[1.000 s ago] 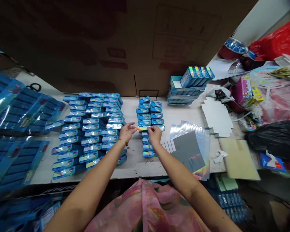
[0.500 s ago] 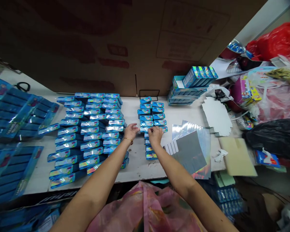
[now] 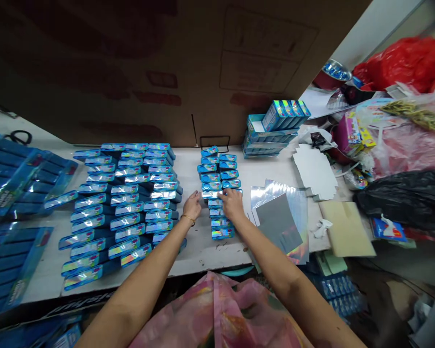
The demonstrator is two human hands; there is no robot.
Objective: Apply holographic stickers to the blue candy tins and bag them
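Two hands at work | left hand [image 3: 192,205] and right hand [image 3: 233,203], grip clamped on a small blue box [image 3: 210,195] being set in the short double column [image 3: 217,188] mid-table [image 3: 199,244] | many boxes already laid in rows [image 3: 126,198] | holographic sheets [image 3: 281,217] unused beyond.

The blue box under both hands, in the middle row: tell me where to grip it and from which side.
Grip the blue box by its two short ends, coming down from above. It lies flat, long side across the row, with neighbouring boxes close in front and behind, so only the ends are free. The left hand and right hand already flank it.
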